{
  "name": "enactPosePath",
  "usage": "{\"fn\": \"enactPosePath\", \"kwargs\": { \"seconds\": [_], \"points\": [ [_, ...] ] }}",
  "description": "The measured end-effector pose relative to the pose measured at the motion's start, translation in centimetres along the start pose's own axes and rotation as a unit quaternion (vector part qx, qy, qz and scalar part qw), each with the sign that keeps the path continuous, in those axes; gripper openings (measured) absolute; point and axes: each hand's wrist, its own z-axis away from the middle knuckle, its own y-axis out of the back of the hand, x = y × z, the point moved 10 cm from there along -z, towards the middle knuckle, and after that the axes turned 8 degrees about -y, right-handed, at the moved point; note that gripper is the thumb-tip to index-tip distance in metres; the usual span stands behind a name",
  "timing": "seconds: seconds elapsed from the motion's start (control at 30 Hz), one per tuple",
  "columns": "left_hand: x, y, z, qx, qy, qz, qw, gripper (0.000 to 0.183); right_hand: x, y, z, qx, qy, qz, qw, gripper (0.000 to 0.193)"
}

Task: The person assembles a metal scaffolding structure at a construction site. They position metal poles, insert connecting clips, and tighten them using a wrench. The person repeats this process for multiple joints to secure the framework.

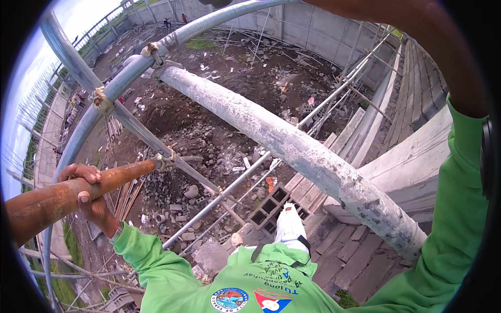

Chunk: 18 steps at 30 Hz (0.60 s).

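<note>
My left hand (99, 210) is wrapped round a rusty orange-brown pipe (128, 178), fingers over its top and thumb on the near side. The pipe's far end meets a thinner grey pipe at a clamp (167, 157). My right arm, in a green sleeve (454, 203), is raised along the right side. Its bare forearm and hand (386, 8) run dark along the top edge, where the fingers are cut off. A thick grey pipe (271, 125), crusted with whitish cement, slants across in front of me. Past its upper end, another clamp (151, 51) sits on a bluish metal pipe (125, 78).
Hollow concrete blocks (274, 206) lie below by my white-trousered leg (290, 224). Far down is ground strewn with rubble (209, 141). Planks (344, 130), thin scaffold pipes (250, 172) and a concrete wall (407, 161) stand to the right. Small figures of people (175, 21) are at the far left.
</note>
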Motion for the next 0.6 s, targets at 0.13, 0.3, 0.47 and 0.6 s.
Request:
{"fn": "enactPosePath", "kwargs": {
  "seconds": [0.13,0.3,0.47,0.6],
  "points": [
    [0.8,-1.2,-0.1,-0.006,-0.002,0.006,1.000,0.080,-0.4,-3.0,-6.5,-0.075,0.118,-0.108,0.984,0.054],
    [1.4,-1.5,-0.3,0.065,0.011,-0.048,0.997,0.080,-1.7,-5.4,-14.2,0.017,0.136,-0.289,0.948,0.058],
    [1.4,-0.9,0.5,0.124,0.047,-0.085,0.988,0.078,-5.0,-10.5,-20.8,-0.113,0.083,-0.451,0.881,0.055],
    [0.5,0.6,2.0,0.144,0.052,-0.071,0.986,0.079,-10.6,-12.0,-24.7,-0.070,0.161,-0.362,0.915,0.049]
  ]
}}
